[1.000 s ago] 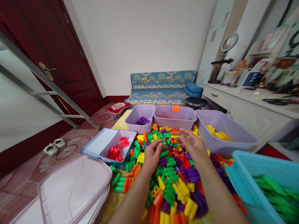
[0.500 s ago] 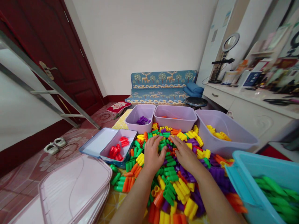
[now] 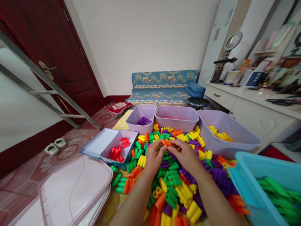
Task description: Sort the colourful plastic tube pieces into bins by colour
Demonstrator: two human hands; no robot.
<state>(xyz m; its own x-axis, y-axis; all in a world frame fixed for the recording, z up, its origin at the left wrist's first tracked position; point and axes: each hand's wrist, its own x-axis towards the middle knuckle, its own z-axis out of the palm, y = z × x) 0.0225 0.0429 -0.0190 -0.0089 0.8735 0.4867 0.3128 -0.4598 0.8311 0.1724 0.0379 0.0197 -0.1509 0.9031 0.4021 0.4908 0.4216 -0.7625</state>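
Note:
A heap of plastic tube blocks [image 3: 174, 185] in green, yellow, orange and purple covers the floor in front of me. My left hand [image 3: 152, 157] and my right hand [image 3: 185, 155] meet above the far part of the heap. Their fingertips pinch orange blocks [image 3: 166, 142] between them. Behind the heap stand three lilac bins: one with purple blocks [image 3: 142, 113], one with orange blocks [image 3: 176, 114], one with yellow blocks [image 3: 231, 133]. A small tray with red blocks [image 3: 117, 149] lies to the left. A blue bin with green blocks [image 3: 258, 175] is at the right.
Pink bin lids [image 3: 70, 191] lie stacked at the lower left. A metal ladder [image 3: 47, 84] leans by the dark red door. A patterned sofa [image 3: 162, 86] and a black stool [image 3: 197, 102] stand at the back; a white dresser [image 3: 254, 110] runs along the right.
Both hands came down onto the heap, then closed together and lifted slightly with orange blocks pinched at the fingertips. An orange piece seen above the middle bin one second ago is gone.

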